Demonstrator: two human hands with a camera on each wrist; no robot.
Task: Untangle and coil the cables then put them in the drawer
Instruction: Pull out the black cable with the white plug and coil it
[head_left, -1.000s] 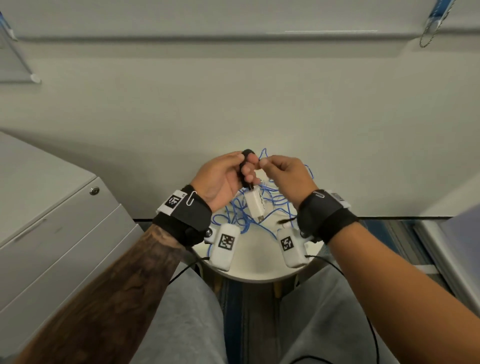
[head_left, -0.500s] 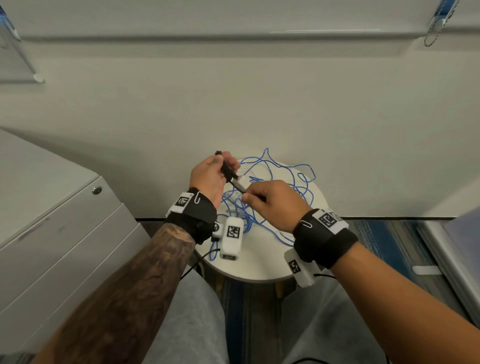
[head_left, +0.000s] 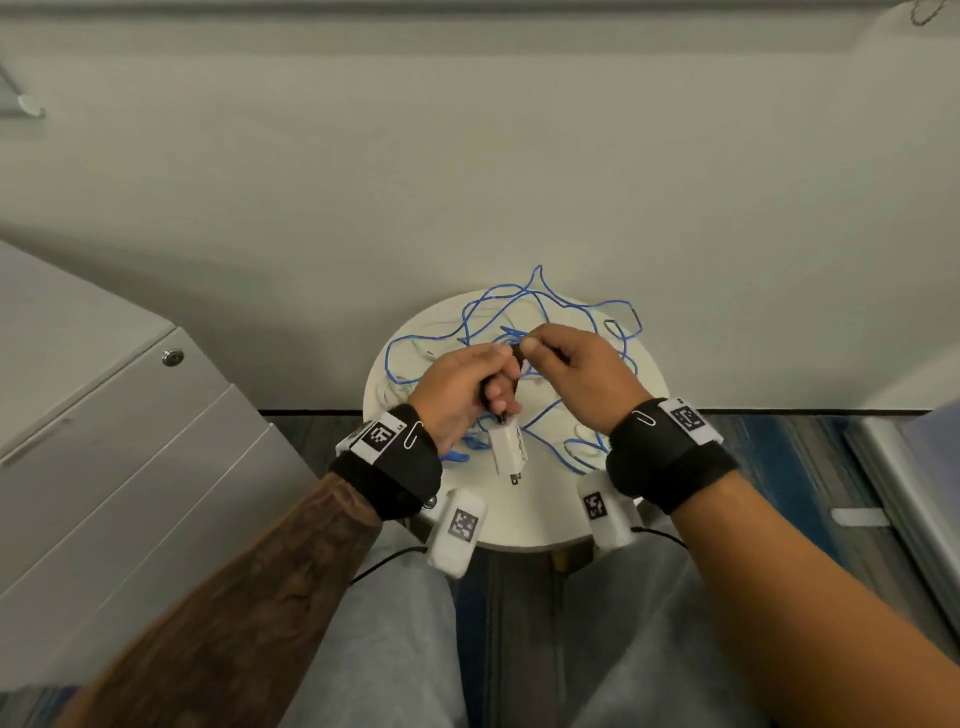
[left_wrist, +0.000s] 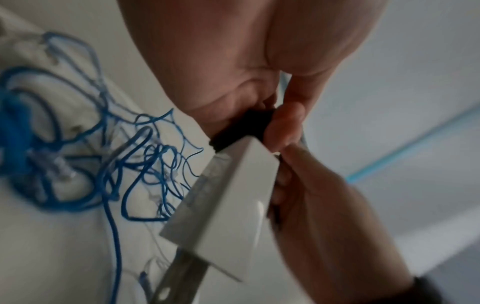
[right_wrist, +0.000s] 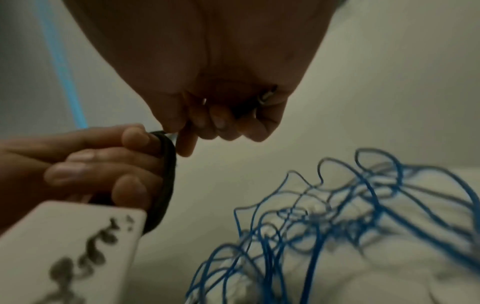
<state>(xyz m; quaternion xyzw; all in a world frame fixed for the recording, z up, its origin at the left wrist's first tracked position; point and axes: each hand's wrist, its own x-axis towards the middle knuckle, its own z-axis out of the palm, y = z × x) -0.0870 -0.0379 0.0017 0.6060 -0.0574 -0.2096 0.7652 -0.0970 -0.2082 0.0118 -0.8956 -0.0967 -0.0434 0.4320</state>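
Note:
A black cable (head_left: 517, 353) with a white charger plug (head_left: 506, 447) at its end is wound in a small loop in my left hand (head_left: 467, 384), which grips it above the round white table (head_left: 519, 525). The plug hangs below that fist. My right hand (head_left: 566, 364) pinches the loose end of the black cable beside the left thumb. In the right wrist view the black cable (right_wrist: 166, 174) curves over the left fingers (right_wrist: 103, 164). A tangled blue cable (head_left: 519, 306) lies spread on the table behind both hands. The plug (left_wrist: 228, 205) fills the left wrist view.
A grey cabinet with shut drawers (head_left: 130, 467) and a lock (head_left: 172, 357) stands at the left. A plain wall runs behind the table. Thin white cable (head_left: 387, 389) lies under the blue tangle. My knees are below the table's near edge.
The right hand, which had pulled down along the black cable half a second ago, has come back up to the left thumb. The plug hangs below the left fist again.

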